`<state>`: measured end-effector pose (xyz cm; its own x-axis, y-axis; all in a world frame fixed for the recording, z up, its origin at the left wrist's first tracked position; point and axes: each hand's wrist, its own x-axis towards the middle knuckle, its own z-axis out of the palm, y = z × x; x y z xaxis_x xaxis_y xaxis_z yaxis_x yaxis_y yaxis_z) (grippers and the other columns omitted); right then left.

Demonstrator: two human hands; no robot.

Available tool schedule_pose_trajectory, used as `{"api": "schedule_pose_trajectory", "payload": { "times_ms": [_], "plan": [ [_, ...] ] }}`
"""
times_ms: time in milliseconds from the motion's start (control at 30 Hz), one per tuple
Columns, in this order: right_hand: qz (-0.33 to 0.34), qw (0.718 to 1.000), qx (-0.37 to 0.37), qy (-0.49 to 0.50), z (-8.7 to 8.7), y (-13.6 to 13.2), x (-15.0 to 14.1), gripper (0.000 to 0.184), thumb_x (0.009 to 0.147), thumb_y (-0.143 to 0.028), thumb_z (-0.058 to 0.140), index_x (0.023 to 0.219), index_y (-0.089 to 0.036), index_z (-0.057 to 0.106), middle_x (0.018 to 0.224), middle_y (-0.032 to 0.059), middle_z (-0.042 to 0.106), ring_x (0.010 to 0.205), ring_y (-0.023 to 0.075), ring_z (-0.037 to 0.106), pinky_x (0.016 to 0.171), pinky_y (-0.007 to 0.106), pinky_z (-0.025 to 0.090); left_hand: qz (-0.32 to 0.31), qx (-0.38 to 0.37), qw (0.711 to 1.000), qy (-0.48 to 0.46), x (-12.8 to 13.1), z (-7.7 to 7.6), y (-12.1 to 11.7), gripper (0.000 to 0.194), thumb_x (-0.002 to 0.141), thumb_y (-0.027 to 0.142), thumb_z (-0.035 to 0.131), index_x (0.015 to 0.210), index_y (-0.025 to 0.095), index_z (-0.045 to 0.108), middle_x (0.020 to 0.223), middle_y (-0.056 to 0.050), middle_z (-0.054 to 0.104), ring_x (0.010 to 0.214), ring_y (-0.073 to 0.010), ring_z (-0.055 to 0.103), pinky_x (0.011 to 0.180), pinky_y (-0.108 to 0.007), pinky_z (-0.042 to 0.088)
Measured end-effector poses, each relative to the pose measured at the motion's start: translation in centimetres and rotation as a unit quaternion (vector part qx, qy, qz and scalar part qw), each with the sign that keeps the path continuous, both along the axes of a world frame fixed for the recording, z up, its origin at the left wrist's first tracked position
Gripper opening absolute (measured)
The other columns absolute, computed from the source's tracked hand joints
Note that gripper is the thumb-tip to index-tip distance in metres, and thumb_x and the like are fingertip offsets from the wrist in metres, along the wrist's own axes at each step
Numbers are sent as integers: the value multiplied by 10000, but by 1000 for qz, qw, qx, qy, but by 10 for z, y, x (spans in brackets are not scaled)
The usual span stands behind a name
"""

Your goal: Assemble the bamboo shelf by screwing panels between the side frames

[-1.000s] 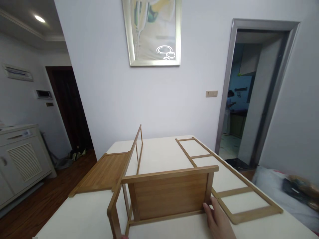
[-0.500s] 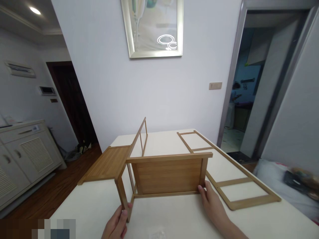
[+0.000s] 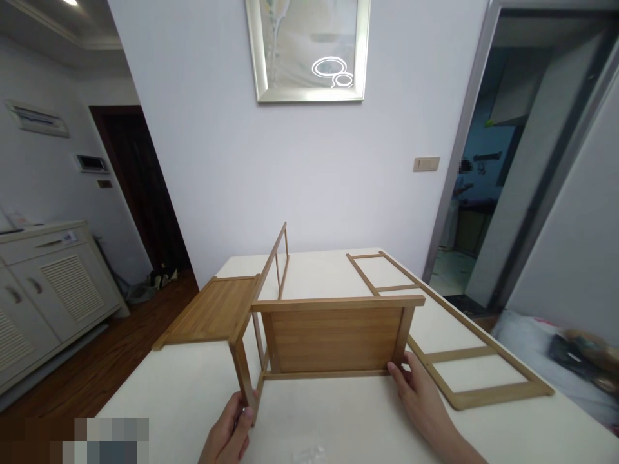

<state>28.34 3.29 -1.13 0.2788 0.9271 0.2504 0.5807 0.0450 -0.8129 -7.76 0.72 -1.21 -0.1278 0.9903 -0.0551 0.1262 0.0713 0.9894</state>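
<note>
My left hand (image 3: 229, 426) is closed around the near lower end of an upright wooden side frame (image 3: 242, 370). Something small and dark shows between its fingers, too little to name. The fingers of my right hand (image 3: 420, 394) pinch the lower right corner of a wooden shelf panel (image 3: 336, 340). That panel stands on its edge, its left end against the side frame. Left of the frame, a second wooden panel (image 3: 210, 309) extends outward with its slatted-looking face up.
Another ladder-like wooden frame (image 3: 503, 391) lies flat at the right of the white table (image 3: 159, 393). A small clear plastic bag (image 3: 310, 455) rests at the near edge. Beyond the doorway at right stands a person (image 3: 454, 206). A louvred cabinet (image 3: 58, 277) is at left.
The view has shifted slightly, so the wooden pieces sit a little farther right. Both hands keep their places on the side frame and shelf panel.
</note>
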Motion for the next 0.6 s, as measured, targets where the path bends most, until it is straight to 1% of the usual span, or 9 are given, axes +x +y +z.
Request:
{"api": "schedule_pose_trajectory", "payload": {
  "times_ms": [67, 133, 167, 233, 300, 367, 433, 533, 600],
  "plan": [
    [1, 1000, -1, -6, -3, 2, 1, 330, 874, -489, 441, 1046, -212, 491, 970, 79, 654, 850, 235, 631, 753, 356, 491, 3, -4, 1000, 4, 0, 1, -1, 673, 737, 703, 559, 1160, 179, 577, 640, 37, 497, 530, -115, 413, 505, -215, 374],
    [-3, 1000, 0, -13, -4, 2, 2, 339, 863, -485, 447, 1056, -210, 496, 949, 76, 654, 854, 240, 628, 742, 355, 490, 4, -11, 1000, 11, -2, 0, 0, 674, 737, 701, 556, 1173, 187, 574, 745, 0, 595, 583, -132, 488, 537, -219, 422],
    [-7, 1000, 1, -16, -4, 2, 2, 341, 855, -482, 454, 1054, -209, 502, 939, 74, 654, 847, 241, 627, 732, 354, 490, 1, -15, 1000, 14, -4, -1, 1, 671, 736, 698, 557, 1176, 192, 572, 831, -24, 637, 644, -149, 538, 568, -221, 451],
    [-16, 1000, 4, -18, -2, 2, 1, 337, 838, -476, 469, 1039, -209, 515, 924, 70, 658, 812, 238, 628, 713, 354, 491, -8, -23, 1000, 18, -8, -5, 3, 657, 730, 690, 565, 1169, 201, 573, 1003, -56, 670, 832, -191, 611, 673, -232, 500],
    [-21, 1000, 6, -12, 0, 1, 0, 333, 826, -468, 478, 1027, -208, 526, 905, 64, 662, 767, 232, 628, 696, 354, 493, -18, -28, 999, 19, -13, -9, 6, 640, 717, 678, 584, 1148, 205, 581, 1108, -67, 666, 1008, -226, 610, 800, -253, 511],
    [-21, 1000, 8, 2, 2, 0, -1, 328, 818, -454, 481, 1029, -207, 531, 894, 61, 664, 737, 227, 631, 687, 354, 498, -27, -27, 999, 14, -16, -11, 8, 625, 717, 659, 599, 1144, 204, 580, 1140, -69, 666, 1064, -240, 603, 873, -279, 502],
    [-23, 1000, 8, 17, 5, -1, -2, 322, 811, -433, 489, 1037, -206, 531, 909, 63, 667, 719, 223, 634, 688, 358, 504, -37, -16, 999, 2, -18, -13, 10, 606, 720, 632, 619, 1142, 199, 578, 1127, -70, 675, 1054, -242, 612, 904, -300, 494],
    [-23, 999, 13, 40, 7, -1, -4, 315, 802, -399, 500, 1049, -205, 530, 974, 72, 667, 714, 215, 635, 697, 365, 507, -51, -8, 999, -10, -17, -14, 10, 592, 696, 609, 656, 1108, 190, 587, 1077, -68, 691, 1038, -249, 618, 911, -314, 494],
    [-23, 998, 16, 50, 7, -2, -4, 315, 799, -383, 498, 1055, -202, 529, 966, 66, 664, 702, 207, 627, 693, 363, 504, -42, -3, 999, -10, -13, -16, 10, 590, 681, 619, 661, 1083, 194, 586, 1044, -61, 693, 1027, -247, 621, 902, -304, 495]
  ]
}}
